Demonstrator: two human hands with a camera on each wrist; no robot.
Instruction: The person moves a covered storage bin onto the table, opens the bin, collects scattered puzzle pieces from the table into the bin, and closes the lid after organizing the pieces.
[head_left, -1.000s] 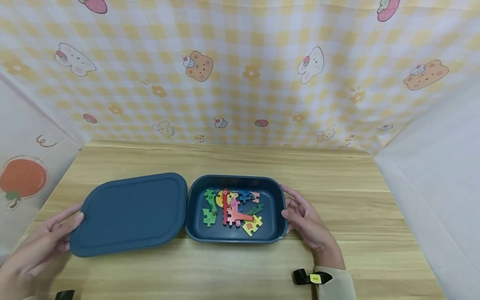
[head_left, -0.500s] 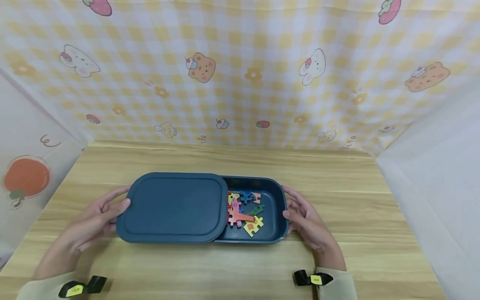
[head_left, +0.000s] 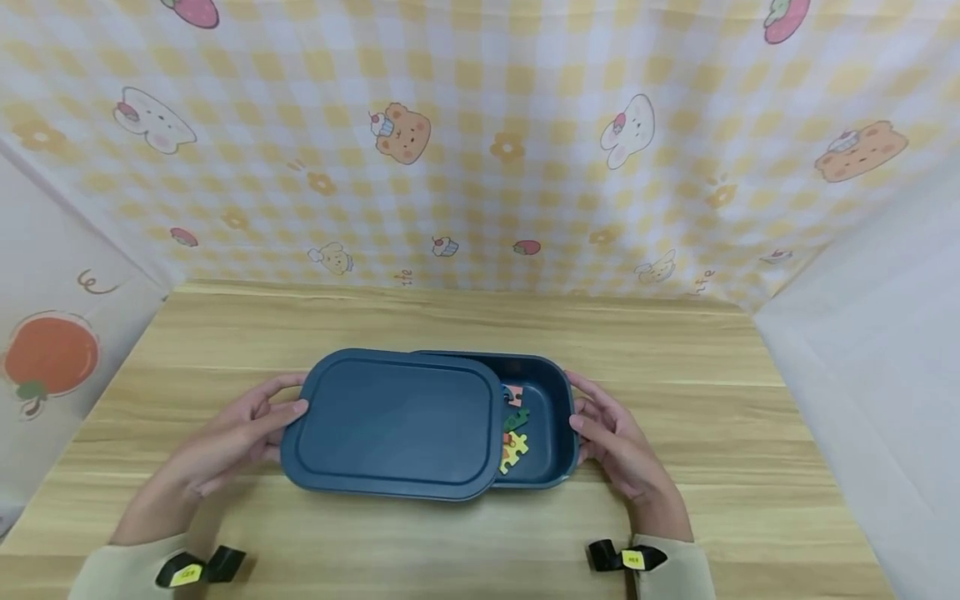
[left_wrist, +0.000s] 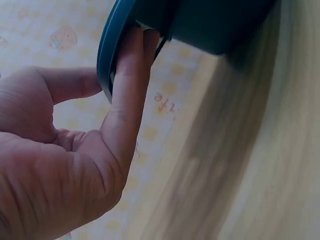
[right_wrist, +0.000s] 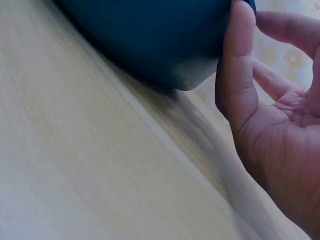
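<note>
A dark blue lid [head_left: 393, 425] covers most of a matching dark blue box [head_left: 551, 417], whose right end shows. My left hand [head_left: 243, 433] pinches the lid's left end, thumb on top and fingers beneath; the left wrist view has the lid's edge [left_wrist: 107, 50] between them. On the other side my right hand [head_left: 618, 442] grips the box's right end, with the thumb at the rim. In the right wrist view the fingers lie along the box's wall [right_wrist: 150, 40]. Inside the box a yellow puzzle piece [head_left: 513, 450] and a green one [head_left: 517, 419] show; the lid hides others.
The box stands on a wood-grain table [head_left: 480, 550]. A yellow checked cloth [head_left: 480, 192] with cartoon prints hangs behind it. White panels flank the left and right sides. Each wrist wears a black strap with a yellow label.
My left hand has brought the lid rightward from beside the box to over most of it, covering many puzzle pieces. The right hand and the box have stayed nearly still.
</note>
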